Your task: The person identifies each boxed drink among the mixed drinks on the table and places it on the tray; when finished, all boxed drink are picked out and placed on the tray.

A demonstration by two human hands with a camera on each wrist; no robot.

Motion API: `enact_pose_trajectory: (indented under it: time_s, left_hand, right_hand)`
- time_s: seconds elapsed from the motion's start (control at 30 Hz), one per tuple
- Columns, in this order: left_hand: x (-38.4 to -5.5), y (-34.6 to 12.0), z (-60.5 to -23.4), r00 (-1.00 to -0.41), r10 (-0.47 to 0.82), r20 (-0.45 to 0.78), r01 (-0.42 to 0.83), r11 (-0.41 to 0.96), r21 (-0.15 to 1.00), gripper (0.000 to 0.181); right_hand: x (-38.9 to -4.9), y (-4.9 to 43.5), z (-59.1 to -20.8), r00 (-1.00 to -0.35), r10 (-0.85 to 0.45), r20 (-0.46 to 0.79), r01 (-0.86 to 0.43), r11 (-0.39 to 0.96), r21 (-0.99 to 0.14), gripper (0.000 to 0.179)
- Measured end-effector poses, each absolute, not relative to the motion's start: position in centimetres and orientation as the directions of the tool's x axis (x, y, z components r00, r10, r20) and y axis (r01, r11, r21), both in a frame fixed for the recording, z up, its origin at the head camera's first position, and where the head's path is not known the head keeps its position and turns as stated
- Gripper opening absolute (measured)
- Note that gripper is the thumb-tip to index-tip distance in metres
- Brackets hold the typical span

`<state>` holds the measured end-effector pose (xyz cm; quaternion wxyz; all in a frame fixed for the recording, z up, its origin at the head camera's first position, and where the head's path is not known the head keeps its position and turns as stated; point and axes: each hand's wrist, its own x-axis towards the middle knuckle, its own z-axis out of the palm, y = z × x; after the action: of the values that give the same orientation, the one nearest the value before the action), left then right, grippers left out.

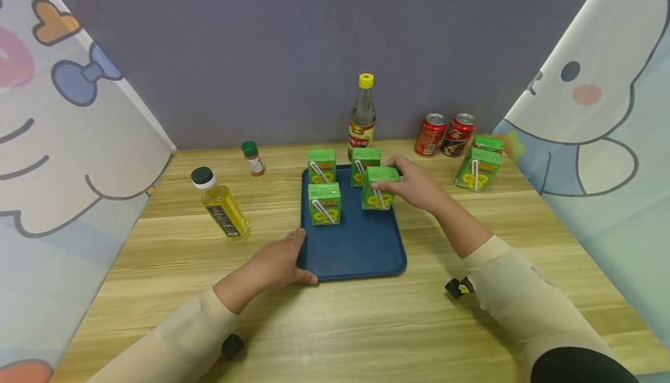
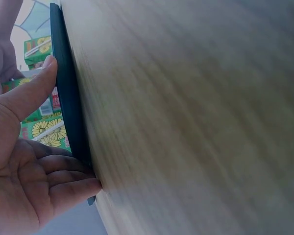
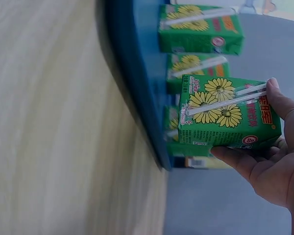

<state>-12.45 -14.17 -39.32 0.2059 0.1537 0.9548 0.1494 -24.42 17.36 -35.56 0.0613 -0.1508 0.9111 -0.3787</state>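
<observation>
A blue tray (image 1: 356, 249) lies on the wooden table and carries several green drink cartons with straws. My right hand (image 1: 413, 184) grips one drink carton (image 1: 378, 196) by its upper part, over the tray's right side. In the right wrist view this carton (image 3: 225, 110) shows yellow flowers and two white straw lengths, with thumb and fingers on opposite sides. A carton (image 1: 324, 211) stands left of it, and two more, one of them this carton (image 1: 320, 162), stand at the tray's back. My left hand (image 1: 277, 258) touches the tray's front left corner, thumb and fingers spread along its edge.
A bottle of yellow oil (image 1: 225, 211) and a small green-capped jar (image 1: 253, 159) stand on the left. Behind the tray rises a yellow-capped bottle (image 1: 362, 121). Two red cans (image 1: 430, 136) and two more cartons (image 1: 477, 169) stand back right. Walls (image 1: 262, 52) enclose the table.
</observation>
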Motion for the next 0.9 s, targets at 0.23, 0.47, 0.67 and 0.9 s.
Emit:
enact_pose_trajectory:
  time_s: [0.23,0.47,0.67,0.9]
  left_hand:
    - [-12.7,-14.3,-39.4,-0.867,0.352,-0.352,0.229,0.910,0.345,0.114]
    - [-12.6,-14.2,-39.5,-0.868,0.350,-0.353,0.227,0.911,0.346,0.114]
    - [-12.6,-14.2,-39.4,-0.869,0.345,-0.354,0.218,0.910,0.353,0.114]
    - [-12.5,-14.2,-39.3,-0.869,0.351,-0.350,0.222,0.906,0.360,0.113]
  right_hand:
    - [-24.7,15.5,-36.9,-0.937,-0.349,-0.001,-0.255,0.686,-0.682,0.072]
    - [-25.0,15.0,-37.6,-0.929,-0.368,-0.022,-0.260,0.696,-0.669,0.074]
    - [-24.9,15.4,-36.9,-0.905,-0.423,-0.050,-0.278,0.676,-0.683,0.075]
    - [-25.4,19.3,-34.8,-0.934,-0.353,0.048,-0.265,0.597,-0.757,0.067]
